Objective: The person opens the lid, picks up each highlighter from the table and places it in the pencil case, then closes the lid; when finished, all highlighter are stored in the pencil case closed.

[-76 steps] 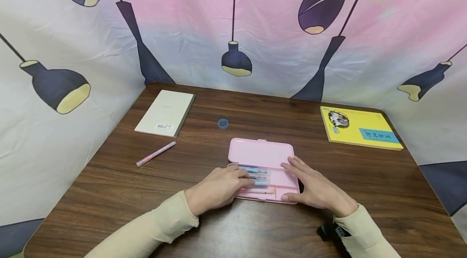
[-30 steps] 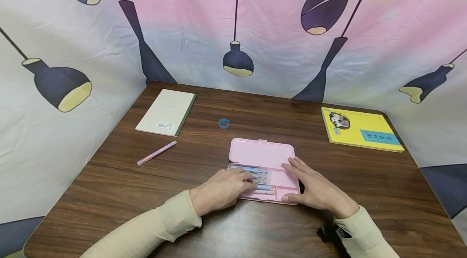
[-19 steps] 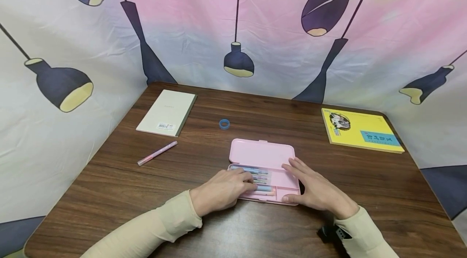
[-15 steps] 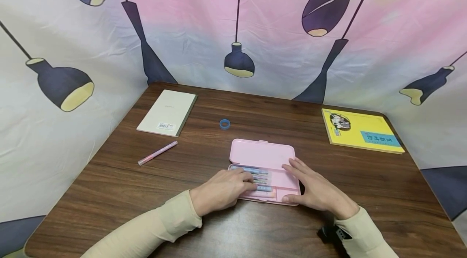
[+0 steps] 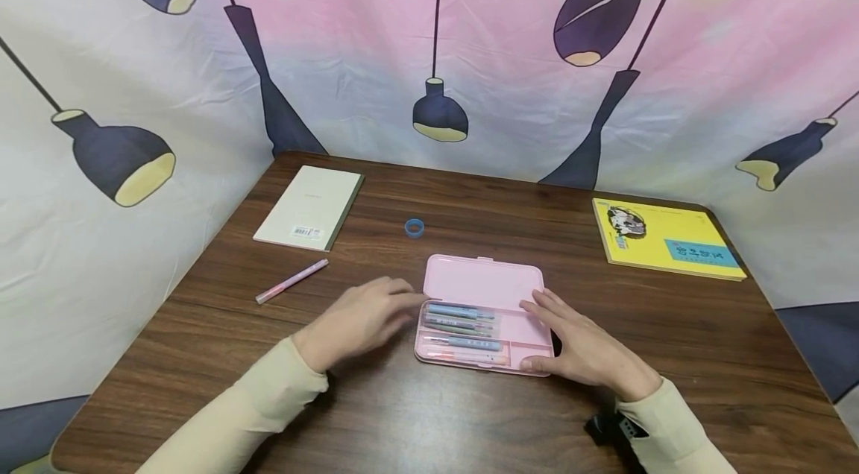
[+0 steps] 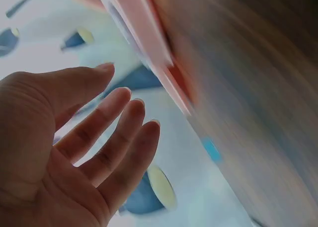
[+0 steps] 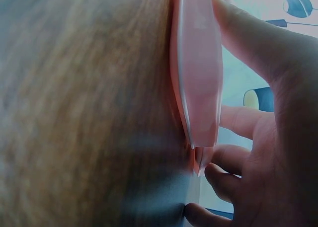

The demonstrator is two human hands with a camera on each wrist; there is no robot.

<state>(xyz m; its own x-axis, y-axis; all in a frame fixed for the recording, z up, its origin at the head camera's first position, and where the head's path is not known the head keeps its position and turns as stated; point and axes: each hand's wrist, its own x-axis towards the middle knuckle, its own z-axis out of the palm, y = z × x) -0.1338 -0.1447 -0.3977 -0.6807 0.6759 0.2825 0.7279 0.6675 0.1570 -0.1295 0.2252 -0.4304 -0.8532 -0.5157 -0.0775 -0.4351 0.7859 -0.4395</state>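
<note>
A pink pencil case lies on the table with its lid folded back. Several pens lie in its long upper compartment. A blue-grey pen and a pale pink-orange pen sit in the front compartment. My left hand is just left of the case, fingers loosely bent and holding nothing; the left wrist view also shows its palm bare. My right hand rests on the case's right side with spread fingers, thumb at the front corner and fingertips by the lid hinge.
A pink-purple pen lies on the left of the brown table. Behind it is a pale notebook. A blue tape ring is behind the case, and a yellow book lies at the back right. Printed fabric hangs behind.
My left hand has come out of the pencil case and moved left, uncovering the pens. The blue-grey pen lies lower in the front compartment than at first. My right hand has stayed put.
</note>
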